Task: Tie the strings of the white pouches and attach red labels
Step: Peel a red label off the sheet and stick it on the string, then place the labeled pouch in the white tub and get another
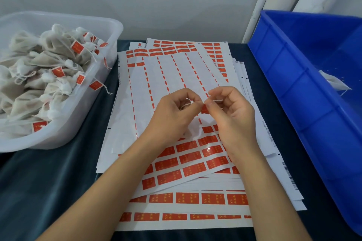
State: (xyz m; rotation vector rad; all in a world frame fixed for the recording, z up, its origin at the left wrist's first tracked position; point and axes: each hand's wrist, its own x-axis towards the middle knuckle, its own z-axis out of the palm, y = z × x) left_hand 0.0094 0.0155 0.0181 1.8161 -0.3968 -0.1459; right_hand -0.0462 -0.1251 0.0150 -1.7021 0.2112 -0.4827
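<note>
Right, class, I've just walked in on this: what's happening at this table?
A person is fixing a red label onto a white string, pinching both between the left hand and right hand above the label sheets. The white tub on the left holds many labelled pouches. The blue crate on the right shows one white pouch.

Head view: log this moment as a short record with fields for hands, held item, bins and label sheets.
left hand: pinches a white string
right hand: pinches a red label at the string
clear tub: on the left, heaped with labelled white pouches
blue crate: on the right, one white pouch showing
label sheets: stacked under the hands, top sheet mostly peeled
</note>
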